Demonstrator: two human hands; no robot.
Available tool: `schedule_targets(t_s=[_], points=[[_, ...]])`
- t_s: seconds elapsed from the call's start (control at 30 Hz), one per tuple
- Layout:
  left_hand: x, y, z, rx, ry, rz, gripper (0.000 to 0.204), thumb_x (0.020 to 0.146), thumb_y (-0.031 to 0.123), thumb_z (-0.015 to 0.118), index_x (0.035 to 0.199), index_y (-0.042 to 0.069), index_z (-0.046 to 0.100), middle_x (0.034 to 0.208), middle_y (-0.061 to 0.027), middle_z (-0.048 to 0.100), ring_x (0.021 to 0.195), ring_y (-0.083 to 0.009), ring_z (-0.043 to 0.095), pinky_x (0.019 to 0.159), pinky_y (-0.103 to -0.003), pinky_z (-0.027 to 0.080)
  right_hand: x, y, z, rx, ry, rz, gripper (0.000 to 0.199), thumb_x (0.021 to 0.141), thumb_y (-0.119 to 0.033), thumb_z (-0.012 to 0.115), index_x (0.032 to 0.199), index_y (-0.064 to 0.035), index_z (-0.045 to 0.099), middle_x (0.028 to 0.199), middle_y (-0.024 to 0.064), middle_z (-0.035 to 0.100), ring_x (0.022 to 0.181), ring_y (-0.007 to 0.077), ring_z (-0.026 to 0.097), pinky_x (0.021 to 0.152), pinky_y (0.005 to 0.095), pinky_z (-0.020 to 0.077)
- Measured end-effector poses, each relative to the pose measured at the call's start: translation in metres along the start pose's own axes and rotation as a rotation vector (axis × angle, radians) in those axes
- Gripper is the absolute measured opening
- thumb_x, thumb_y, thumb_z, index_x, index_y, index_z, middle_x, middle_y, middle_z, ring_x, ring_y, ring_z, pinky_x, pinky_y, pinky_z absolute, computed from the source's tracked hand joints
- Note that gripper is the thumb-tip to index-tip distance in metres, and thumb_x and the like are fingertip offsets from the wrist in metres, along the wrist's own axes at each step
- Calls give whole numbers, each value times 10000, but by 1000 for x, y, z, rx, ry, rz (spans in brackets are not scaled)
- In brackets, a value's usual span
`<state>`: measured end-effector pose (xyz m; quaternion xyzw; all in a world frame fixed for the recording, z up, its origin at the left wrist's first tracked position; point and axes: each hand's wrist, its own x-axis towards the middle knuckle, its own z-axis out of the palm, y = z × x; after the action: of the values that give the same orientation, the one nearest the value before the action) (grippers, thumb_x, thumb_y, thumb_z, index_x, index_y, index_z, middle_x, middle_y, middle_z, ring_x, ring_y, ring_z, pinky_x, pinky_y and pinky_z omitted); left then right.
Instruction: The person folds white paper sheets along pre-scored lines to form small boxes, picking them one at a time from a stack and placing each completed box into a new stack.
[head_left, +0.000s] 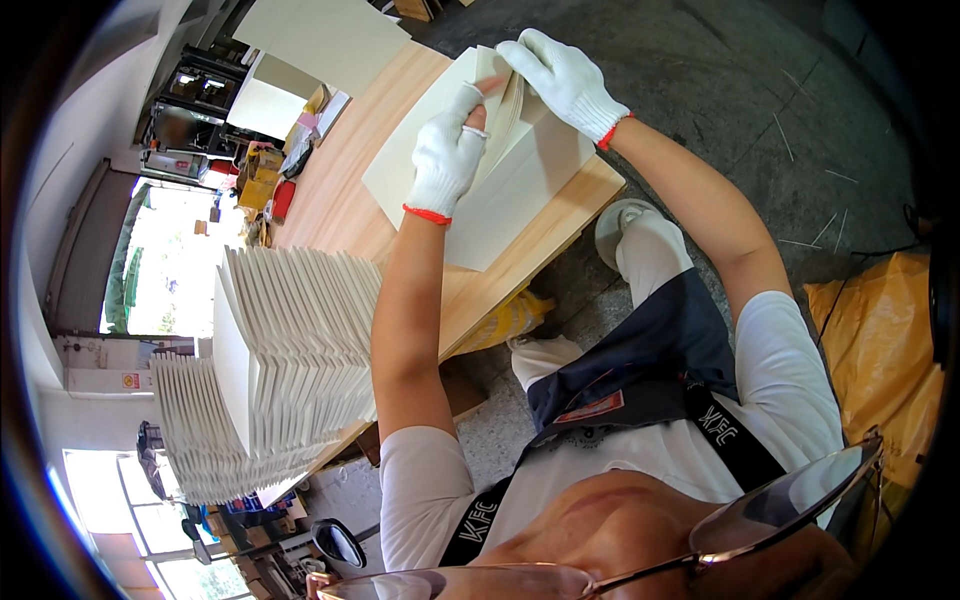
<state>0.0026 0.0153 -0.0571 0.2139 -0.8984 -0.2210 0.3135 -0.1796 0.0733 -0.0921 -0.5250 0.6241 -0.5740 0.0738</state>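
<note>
Cream paper sheets (400, 165) lie on the wooden table in front of me, several of them bent up and fanned along a fold. My left hand (447, 150), in a white knit glove with bare fingertips showing, is closed on the raised sheets, its fingers pressed to their face. At their far edge my right hand (568, 85), gloved in white with a red cuff, pinches the same sheets; its fingertips are partly hidden behind the paper. Beneath and nearer to me, a broad pale sheet (530, 185) rests on the table.
Tall stacks of folded cream sheets (300, 340) rise at the left end of the wooden table (340, 195). Yellow-brown packages (262, 175) and a red object (284, 202) lie along its far left edge. An orange sheet-like cover (880, 330) is at right, beside the grey floor.
</note>
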Motion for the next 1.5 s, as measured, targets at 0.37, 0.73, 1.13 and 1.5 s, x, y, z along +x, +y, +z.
schedule_targets(t_s=[0.37, 0.73, 1.13, 1.5], points=[[0, -4, 3, 28, -85, -164, 329, 840, 243, 706, 1157, 195, 633, 727, -61, 585, 623, -170, 561, 637, -310, 467, -2, 2, 1, -1, 28, 3, 457, 971, -542, 401, 965, -123, 585, 805, 114, 617, 782, 330, 617, 699, 416, 445], [2, 42, -3, 194, -250, -322, 413, 900, 177, 613, 1302, 258, 567, 819, -126, 642, 809, -269, 660, 752, -371, 513, -6, -1, -17, 252, -68, -61, 461, 966, -537, 441, 946, -102, 591, 739, 49, 537, 676, 202, 529, 678, 336, 441], [1, 36, -3, 168, -202, -224, 307, 904, 177, 603, 1207, 221, 624, 785, -76, 653, 681, -218, 643, 677, -321, 507, -2, 15, -42, -660, -93, -531, 356, 976, -439, 433, 930, -131, 605, 794, 122, 640, 756, 314, 633, 657, 427, 489], [-4, 29, 2, 165, -145, -231, 320, 847, 177, 704, 1161, 188, 647, 741, -49, 623, 623, -146, 568, 652, -282, 481, -14, 8, -38, -320, -154, -48, 417, 972, -502, 395, 1018, -150, 613, 809, 139, 644, 784, 348, 631, 697, 460, 464]])
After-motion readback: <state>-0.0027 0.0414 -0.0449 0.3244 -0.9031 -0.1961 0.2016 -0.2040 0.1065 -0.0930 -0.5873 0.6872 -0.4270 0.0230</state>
